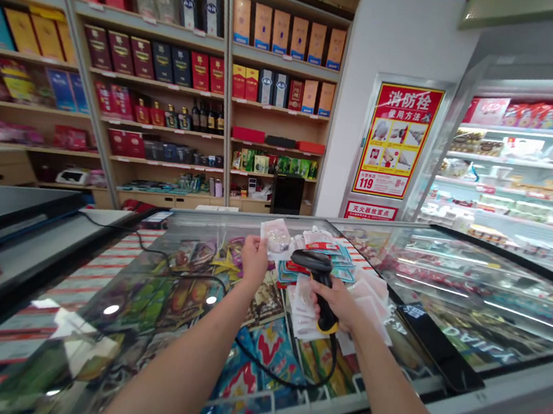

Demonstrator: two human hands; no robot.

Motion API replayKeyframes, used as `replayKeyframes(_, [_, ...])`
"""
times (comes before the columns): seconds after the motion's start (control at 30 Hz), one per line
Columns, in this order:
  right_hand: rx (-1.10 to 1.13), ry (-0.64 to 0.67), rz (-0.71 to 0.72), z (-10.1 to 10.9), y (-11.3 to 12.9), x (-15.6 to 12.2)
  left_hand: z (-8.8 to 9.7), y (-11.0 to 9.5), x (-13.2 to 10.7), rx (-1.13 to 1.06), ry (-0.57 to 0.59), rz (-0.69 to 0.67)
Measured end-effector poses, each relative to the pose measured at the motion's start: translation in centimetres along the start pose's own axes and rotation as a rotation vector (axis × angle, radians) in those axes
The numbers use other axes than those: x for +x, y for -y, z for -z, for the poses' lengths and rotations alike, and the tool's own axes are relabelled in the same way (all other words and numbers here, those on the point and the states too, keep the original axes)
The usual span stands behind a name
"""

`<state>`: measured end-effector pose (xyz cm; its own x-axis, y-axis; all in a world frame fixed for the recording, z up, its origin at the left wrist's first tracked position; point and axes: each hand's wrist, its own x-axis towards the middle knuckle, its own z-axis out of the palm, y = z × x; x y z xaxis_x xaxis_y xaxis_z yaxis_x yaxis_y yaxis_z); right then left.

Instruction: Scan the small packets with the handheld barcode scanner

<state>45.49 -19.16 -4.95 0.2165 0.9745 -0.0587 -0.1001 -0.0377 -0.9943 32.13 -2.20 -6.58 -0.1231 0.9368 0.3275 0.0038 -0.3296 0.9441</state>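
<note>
The left hand (254, 258) is raised above the glass freezer worktop (159, 300), its grip pinched on a small clear packet (277, 236); the right hand (340, 303) has its grip clenched around the handle of a black barcode scanner (318, 269), whose head points towards the packet; the scanner's cable (276, 376) trails across the glass; further packets (370, 299) lie heaped beneath the scanner.

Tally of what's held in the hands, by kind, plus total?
barcode scanner: 1, in the right hand
clear packet: 1, in the left hand
Total: 2
The pile of packets on the freezer lid overlaps too much to count.
</note>
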Motion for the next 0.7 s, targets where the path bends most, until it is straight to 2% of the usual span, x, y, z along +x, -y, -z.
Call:
replayKeyframes(0.13, [0.009,-0.038,-0.013,-0.3,0.2,-0.1,0.0,0.3,0.1,0.057,-0.001,-0.024])
replayKeyframes(0.3, [0.017,-0.031,-0.033,-0.2,0.2,-0.1,0.2,-0.3,-0.2,0.129,-0.022,-0.074])
replayKeyframes(0.5, [0.024,-0.016,-0.019,-0.1,-0.3,0.3,0.4,-1.0,-0.5,0.129,-0.03,-0.055])
replayKeyframes(0.7, [0.025,0.053,-0.03,0.2,-1.3,0.9,0.7,0.0,-0.1,0.066,-0.021,0.044])
